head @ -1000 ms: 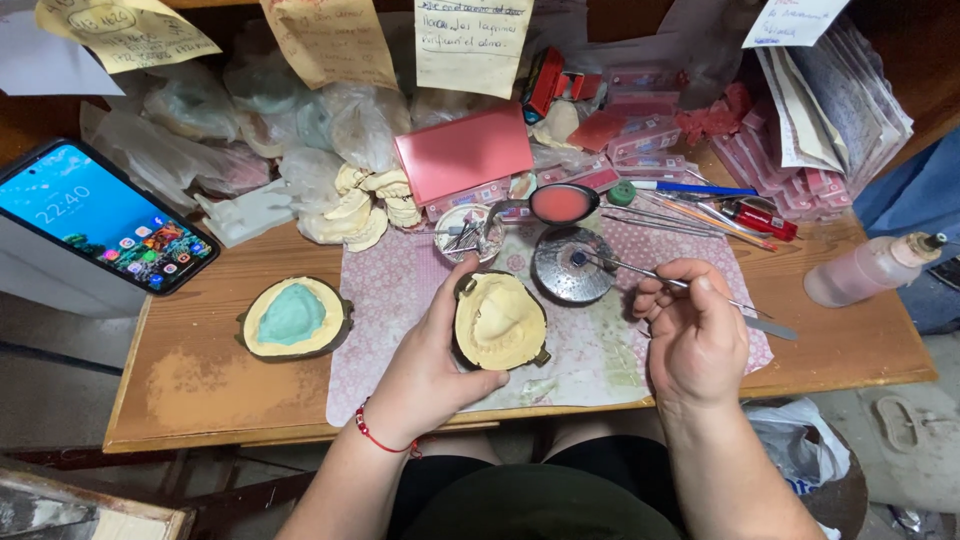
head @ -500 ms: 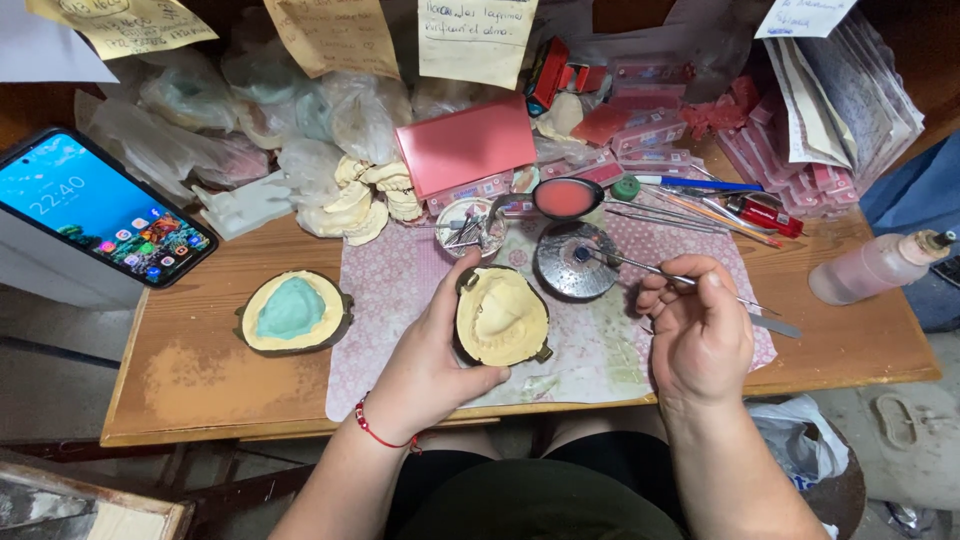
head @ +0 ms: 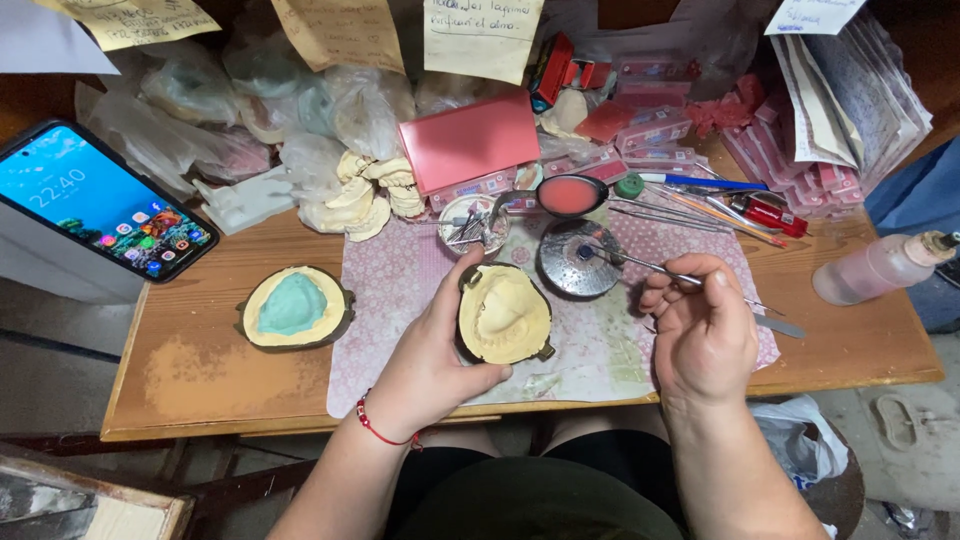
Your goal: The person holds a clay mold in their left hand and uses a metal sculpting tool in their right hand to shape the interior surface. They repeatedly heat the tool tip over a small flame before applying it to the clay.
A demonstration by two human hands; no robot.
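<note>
My left hand grips a dark metal flask half filled with yellowish plaster, held on a pink patterned mat. My right hand pinches a thin metal instrument whose tip rests in a small round metal dish. A second flask half with a teal mould in yellow plaster lies on the wooden table to the left.
A smartphone with a lit screen sits at the far left. Plaster casts, plastic bags, a pink box, a red-filled rubber bowl, tools and pens crowd the back. A plastic squeeze bottle lies at right.
Both hands have stayed nearly still; the view has shifted slightly. The instrument tip remains in the metal dish.
</note>
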